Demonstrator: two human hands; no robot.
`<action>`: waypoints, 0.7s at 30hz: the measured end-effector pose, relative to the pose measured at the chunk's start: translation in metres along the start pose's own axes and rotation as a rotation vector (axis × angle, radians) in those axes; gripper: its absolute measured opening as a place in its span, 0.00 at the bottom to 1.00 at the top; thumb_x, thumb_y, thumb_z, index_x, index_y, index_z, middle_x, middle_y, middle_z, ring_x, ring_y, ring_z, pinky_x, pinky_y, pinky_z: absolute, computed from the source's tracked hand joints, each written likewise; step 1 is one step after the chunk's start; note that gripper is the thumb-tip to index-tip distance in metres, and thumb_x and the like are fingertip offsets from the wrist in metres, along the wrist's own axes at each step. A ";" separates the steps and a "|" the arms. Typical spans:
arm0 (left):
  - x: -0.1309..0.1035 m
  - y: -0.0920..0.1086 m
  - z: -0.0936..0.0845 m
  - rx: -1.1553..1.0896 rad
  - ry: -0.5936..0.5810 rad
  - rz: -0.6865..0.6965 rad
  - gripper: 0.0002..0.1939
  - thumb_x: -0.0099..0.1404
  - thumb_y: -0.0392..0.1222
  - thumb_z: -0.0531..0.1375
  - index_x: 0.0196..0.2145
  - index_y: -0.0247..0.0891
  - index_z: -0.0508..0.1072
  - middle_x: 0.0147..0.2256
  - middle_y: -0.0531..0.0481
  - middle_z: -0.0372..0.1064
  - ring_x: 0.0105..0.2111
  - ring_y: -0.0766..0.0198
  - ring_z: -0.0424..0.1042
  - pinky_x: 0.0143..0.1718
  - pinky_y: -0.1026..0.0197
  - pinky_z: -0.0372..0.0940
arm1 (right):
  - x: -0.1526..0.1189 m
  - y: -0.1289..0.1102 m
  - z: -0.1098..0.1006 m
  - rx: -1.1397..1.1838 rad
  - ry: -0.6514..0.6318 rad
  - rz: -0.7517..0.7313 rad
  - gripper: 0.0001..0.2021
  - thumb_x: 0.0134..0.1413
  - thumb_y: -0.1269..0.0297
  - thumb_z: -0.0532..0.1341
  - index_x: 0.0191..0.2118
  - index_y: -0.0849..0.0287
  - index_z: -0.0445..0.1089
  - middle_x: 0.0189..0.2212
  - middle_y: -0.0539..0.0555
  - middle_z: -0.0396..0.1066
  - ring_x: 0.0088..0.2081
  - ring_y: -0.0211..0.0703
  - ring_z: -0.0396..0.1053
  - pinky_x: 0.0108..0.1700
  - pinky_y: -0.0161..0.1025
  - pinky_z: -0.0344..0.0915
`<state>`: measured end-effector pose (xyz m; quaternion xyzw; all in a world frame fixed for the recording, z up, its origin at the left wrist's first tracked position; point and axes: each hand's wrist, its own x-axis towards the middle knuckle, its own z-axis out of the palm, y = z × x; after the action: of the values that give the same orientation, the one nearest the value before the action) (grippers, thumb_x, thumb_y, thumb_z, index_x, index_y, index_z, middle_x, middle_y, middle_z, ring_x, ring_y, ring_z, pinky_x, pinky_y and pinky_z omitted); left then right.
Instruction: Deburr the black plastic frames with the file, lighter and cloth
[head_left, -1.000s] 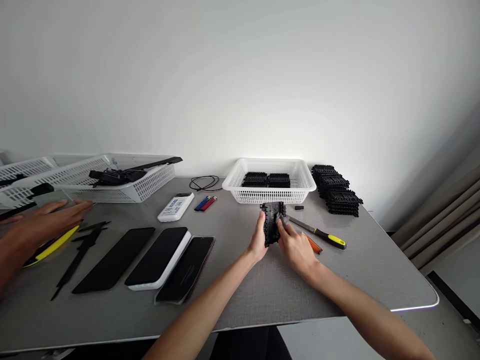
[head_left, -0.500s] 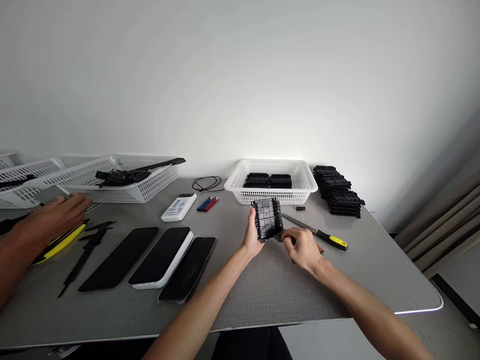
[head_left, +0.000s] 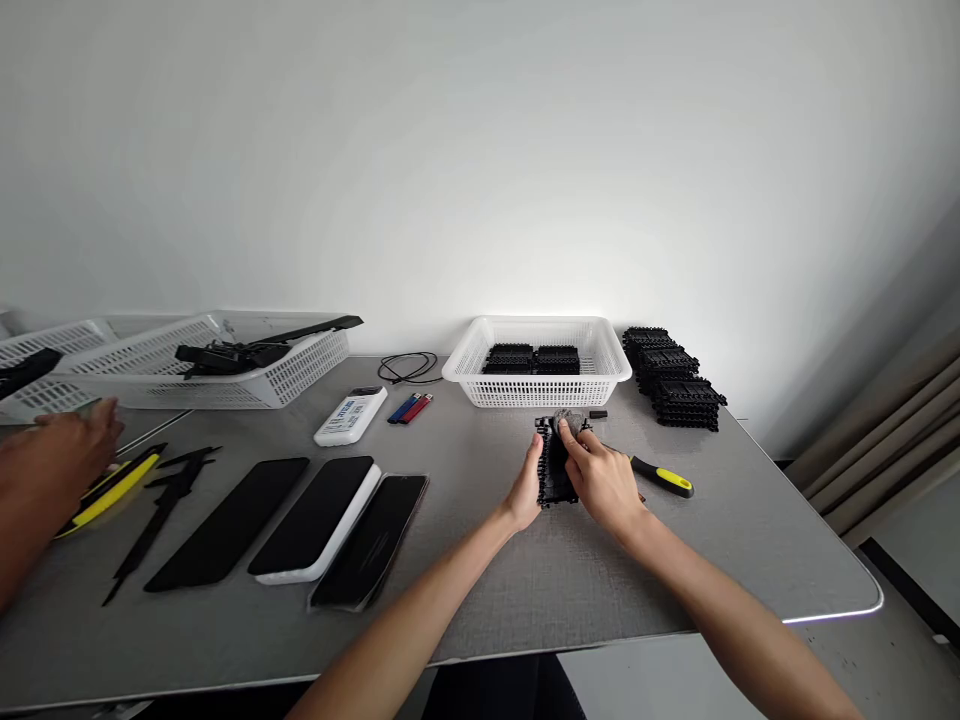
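Note:
My left hand [head_left: 525,490] grips the left side of a black ridged plastic part [head_left: 556,478] above the grey table. Fingers of my right hand [head_left: 604,480] press a grey, fuzzy-looking wad [head_left: 568,422] onto the upper part of its face. Partly hidden behind my right hand lies a tool with a black and yellow handle [head_left: 664,477]. Beyond the hands, a white basket [head_left: 536,390] holds similar black parts [head_left: 510,358]. More of them are stacked [head_left: 686,402] to the basket's right.
Phones [head_left: 311,515], a caliper [head_left: 161,515], a white box [head_left: 350,416], two lighters [head_left: 410,408] and a cable [head_left: 409,368] lie to the left. Another person's hand [head_left: 64,460] is at far left, near baskets [head_left: 292,375]. A small black piece [head_left: 598,414] lies before the central basket.
My right hand has brought the grey wad up onto the black part's face. The part has shifted slightly right and down. The other person's hand has moved left.

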<state>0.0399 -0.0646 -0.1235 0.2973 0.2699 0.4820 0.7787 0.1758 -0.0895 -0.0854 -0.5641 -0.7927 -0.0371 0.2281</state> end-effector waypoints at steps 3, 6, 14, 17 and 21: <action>0.000 0.002 0.001 -0.016 0.040 0.035 0.28 0.68 0.62 0.53 0.54 0.39 0.74 0.50 0.42 0.76 0.58 0.49 0.68 0.58 0.51 0.62 | -0.002 -0.005 -0.001 -0.003 -0.066 -0.015 0.26 0.65 0.70 0.48 0.68 0.59 0.56 0.41 0.57 0.74 0.33 0.42 0.73 0.30 0.36 0.63; 0.001 0.009 0.001 -0.043 0.096 0.059 0.30 0.66 0.64 0.54 0.51 0.38 0.76 0.47 0.42 0.77 0.55 0.48 0.70 0.55 0.51 0.65 | -0.005 -0.008 0.003 0.019 -0.130 -0.067 0.27 0.64 0.70 0.49 0.67 0.60 0.57 0.41 0.57 0.74 0.32 0.44 0.73 0.31 0.37 0.64; 0.000 0.030 -0.004 -0.072 0.280 0.064 0.33 0.63 0.69 0.52 0.47 0.40 0.77 0.44 0.43 0.78 0.51 0.48 0.73 0.50 0.52 0.68 | -0.015 -0.019 0.007 0.014 -0.236 -0.202 0.25 0.62 0.71 0.51 0.64 0.62 0.61 0.46 0.59 0.75 0.34 0.46 0.75 0.32 0.38 0.62; 0.001 0.032 -0.004 -0.075 0.270 0.087 0.33 0.64 0.68 0.52 0.47 0.38 0.77 0.44 0.43 0.78 0.50 0.48 0.73 0.49 0.52 0.68 | -0.014 -0.021 0.005 0.024 -0.226 -0.205 0.22 0.62 0.71 0.52 0.60 0.59 0.67 0.43 0.56 0.76 0.34 0.45 0.74 0.30 0.37 0.59; 0.002 0.030 -0.002 -0.070 0.230 0.087 0.33 0.65 0.67 0.51 0.50 0.37 0.76 0.45 0.42 0.78 0.49 0.48 0.74 0.48 0.52 0.69 | -0.011 -0.017 0.003 0.069 -0.202 -0.144 0.15 0.60 0.71 0.54 0.48 0.55 0.74 0.35 0.52 0.76 0.30 0.42 0.73 0.30 0.36 0.55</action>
<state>0.0211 -0.0520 -0.1037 0.2242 0.3270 0.5555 0.7309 0.1619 -0.1048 -0.0890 -0.4986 -0.8508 0.0309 0.1630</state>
